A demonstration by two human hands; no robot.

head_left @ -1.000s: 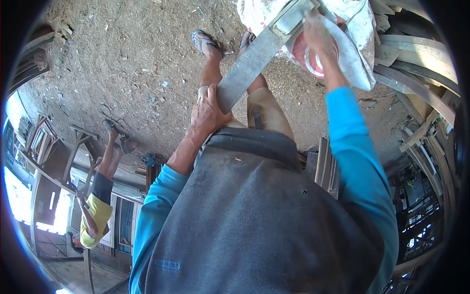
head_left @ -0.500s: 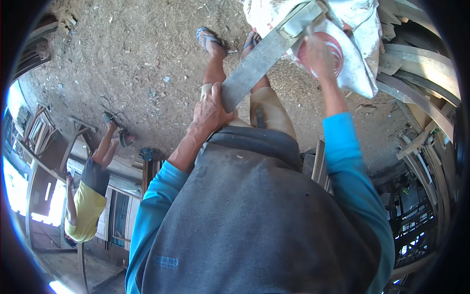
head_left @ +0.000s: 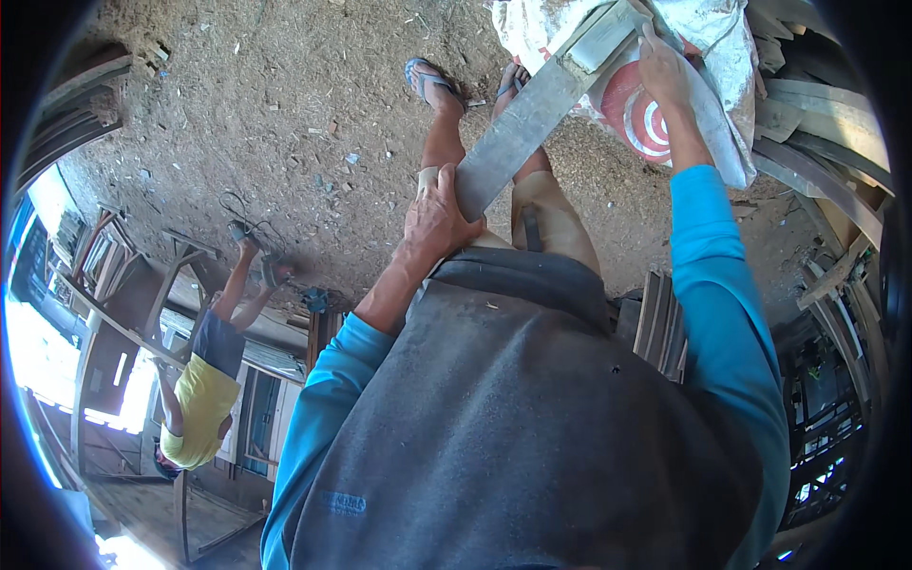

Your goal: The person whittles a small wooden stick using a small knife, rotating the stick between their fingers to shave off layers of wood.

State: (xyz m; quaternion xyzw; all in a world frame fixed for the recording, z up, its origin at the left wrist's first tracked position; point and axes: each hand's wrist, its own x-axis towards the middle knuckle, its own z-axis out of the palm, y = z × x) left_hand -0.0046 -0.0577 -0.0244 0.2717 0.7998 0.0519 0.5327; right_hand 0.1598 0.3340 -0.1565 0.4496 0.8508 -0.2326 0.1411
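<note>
A long grey wooden plank (head_left: 532, 123) slants from my waist up to the top right. My left hand (head_left: 437, 220) grips its near end against my hip. My right hand (head_left: 662, 68) rests flat on its far end, fingers spread over the wood. The far end lies on a white sack (head_left: 708, 114) with a red ring pattern. Below the plank my legs and blue sandals (head_left: 432, 81) stand on the dirt ground.
Sawdust-strewn dirt ground (head_left: 285, 123) fills the upper left. Stacked timber pieces (head_left: 826, 142) lie at the right. Another person in a yellow shirt (head_left: 204, 399) stands at the left near wooden frames (head_left: 114, 313).
My right hand has slid further along the plank's far end toward the top. The person in yellow has shifted slightly. The view has tilted a little.
</note>
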